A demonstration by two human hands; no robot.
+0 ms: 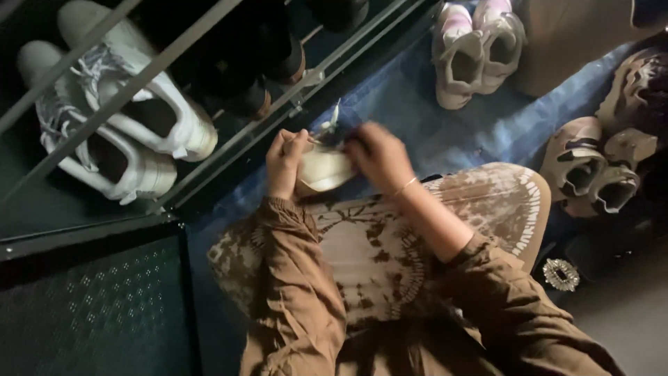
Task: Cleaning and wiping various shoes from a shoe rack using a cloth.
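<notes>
— Holding anything, those hands?

— Both are gripping a small cream shoe (321, 170) just above the lap. It is looking pale and rounded at the toe, with something dark and blurred at its top edge, around twelve o'clock, and a light wisp sticking up there.

— How are the fingers sitting?

— The left hand (285, 163) is curling closed on the shoe's nine o'clock side. The right hand (377, 157) is pinching at the dark top part, fingers drawn together; it is blurring, so the exact grip is hard to tell.

— And around them?

— White sneakers (118, 125) are resting on a dark rack (181, 49) at ten o'clock. Pink-and-cream sneakers (473, 52) are sitting at one o'clock on blue sheeting (410, 104), and patterned brown shoes (598, 167) are lying at three o'clock.
</notes>
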